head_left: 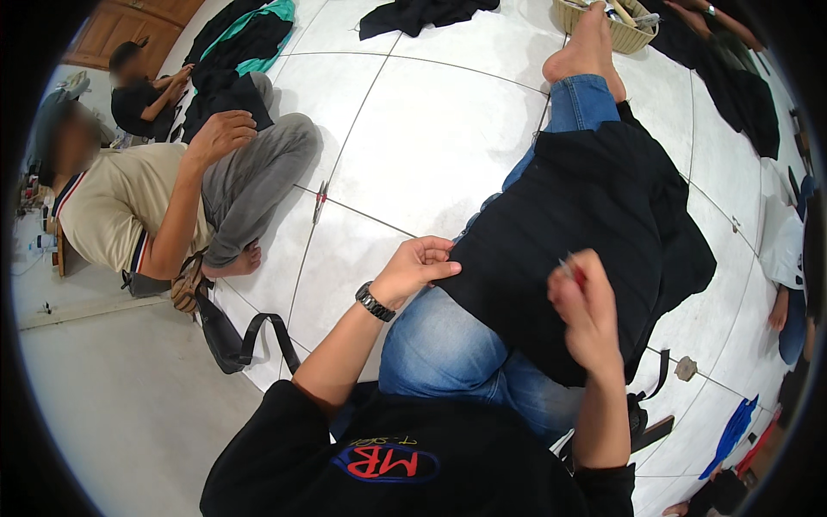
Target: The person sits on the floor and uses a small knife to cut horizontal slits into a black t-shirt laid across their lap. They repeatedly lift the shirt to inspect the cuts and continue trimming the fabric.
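A large black cloth (594,198) lies draped over my jeans-clad legs, which stretch out on the floor. My left hand (412,274), with a black watch on the wrist, pinches the left edge of the cloth between thumb and fingers. My right hand (586,306) is raised over the cloth's middle, closed round a small red tool with a metal tip (566,265), blurred and partly hidden by the fingers. A pair of small snips (320,202) with red on its handles lies on the floor tiles to my left.
Two people (121,198) (138,95) sit at the left with dark and teal cloths (258,39). A basket (633,34) stands beyond my feet. A black strap bag (224,336) lies at my left. Dark cloths, other people's limbs (780,310) and a blue cloth (732,426) are at the right.
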The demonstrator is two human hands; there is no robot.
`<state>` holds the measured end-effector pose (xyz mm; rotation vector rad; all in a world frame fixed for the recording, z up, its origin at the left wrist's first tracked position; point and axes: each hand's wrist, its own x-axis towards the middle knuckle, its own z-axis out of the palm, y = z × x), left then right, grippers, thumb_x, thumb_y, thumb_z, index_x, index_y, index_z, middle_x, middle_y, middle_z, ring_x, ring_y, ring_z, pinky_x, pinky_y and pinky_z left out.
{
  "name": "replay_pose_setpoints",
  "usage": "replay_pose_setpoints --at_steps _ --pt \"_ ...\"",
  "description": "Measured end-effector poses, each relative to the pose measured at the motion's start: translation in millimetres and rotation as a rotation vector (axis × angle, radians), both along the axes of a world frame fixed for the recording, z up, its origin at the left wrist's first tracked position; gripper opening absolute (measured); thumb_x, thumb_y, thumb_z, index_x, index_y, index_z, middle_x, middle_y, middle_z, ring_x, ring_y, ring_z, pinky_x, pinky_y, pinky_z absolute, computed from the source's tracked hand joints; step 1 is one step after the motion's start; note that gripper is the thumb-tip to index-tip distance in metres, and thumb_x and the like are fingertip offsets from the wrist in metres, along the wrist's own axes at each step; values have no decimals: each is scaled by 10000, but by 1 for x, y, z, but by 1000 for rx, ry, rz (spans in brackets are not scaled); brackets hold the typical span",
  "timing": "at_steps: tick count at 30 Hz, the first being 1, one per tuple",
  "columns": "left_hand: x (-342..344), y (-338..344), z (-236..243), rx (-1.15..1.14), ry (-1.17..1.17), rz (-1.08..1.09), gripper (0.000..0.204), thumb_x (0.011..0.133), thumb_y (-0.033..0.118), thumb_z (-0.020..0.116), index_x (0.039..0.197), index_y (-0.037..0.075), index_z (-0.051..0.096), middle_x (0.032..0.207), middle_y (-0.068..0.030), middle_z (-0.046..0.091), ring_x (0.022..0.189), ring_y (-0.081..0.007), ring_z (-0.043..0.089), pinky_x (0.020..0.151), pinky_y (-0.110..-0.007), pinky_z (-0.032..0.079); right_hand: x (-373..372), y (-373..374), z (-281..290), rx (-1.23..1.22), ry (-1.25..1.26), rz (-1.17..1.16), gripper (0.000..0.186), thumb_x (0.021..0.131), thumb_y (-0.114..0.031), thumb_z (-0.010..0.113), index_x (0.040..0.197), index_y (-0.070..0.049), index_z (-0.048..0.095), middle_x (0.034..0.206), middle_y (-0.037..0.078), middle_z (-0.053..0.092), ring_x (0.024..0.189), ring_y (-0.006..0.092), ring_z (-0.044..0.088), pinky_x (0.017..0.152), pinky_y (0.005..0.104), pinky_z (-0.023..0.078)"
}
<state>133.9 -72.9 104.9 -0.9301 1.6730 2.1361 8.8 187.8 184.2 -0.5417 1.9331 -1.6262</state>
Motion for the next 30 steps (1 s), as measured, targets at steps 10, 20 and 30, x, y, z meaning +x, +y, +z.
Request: replay_pose_setpoints --at_steps 10,20,30 --pt "-3 10 -15 -117 84 248 165 944 142 718 908 -18 701 762 -22 689 675 -62 605 626 -211 486 38 -69 -63 119 257 50 271 846 -165 783 1006 -44 600 766 95 639 632 274 652 575 363 505" --pt "1 5 3 -301 165 260 190 981 195 677 883 34 659 721 -3 663 603 -39 545 533 -197 408 45 -81 -62 152 630 53 250 846 -146 762 1047 -26 675 886 74 623 715 245 684 603 363 560" --pt "-1 10 14 -413 250 242 190 995 157 651 890 0 627 746 -21 664 661 -50 567 604 -202 429 46 -86 -59 140 671 86 241 874 -166 722 1051 -10 672 872 84 593 766 245 685 607 367 566"
